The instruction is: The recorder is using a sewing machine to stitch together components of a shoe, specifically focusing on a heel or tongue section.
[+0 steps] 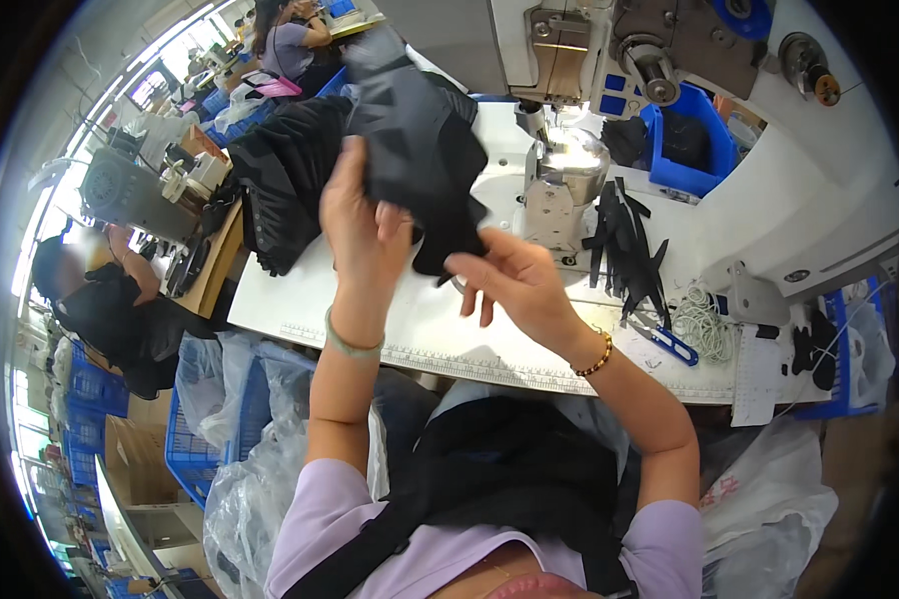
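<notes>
Raised over the white sewing table (410,334), a black fabric piece (420,140) is smeared by motion toward its top. My left hand (362,220) grips its left side, thumb upward and the other fingers partly hidden behind the cloth. At the lower right corner of the cloth, my right hand (519,285) pinches the edge between thumb and forefinger, its other fingers hanging loose. Just to the right stands the sewing machine's metal bed arm (559,200), with no cloth seen on it. A stack of black fabric pieces (285,190) lies on the table's left side.
Black strips (624,240), blue-handled snips (669,344) and a tangle of white cord (704,324) lie at the right. Behind the machine bed is a blue bin (689,145). The machine head (559,50) hangs above. Co-workers sit at the left and far left.
</notes>
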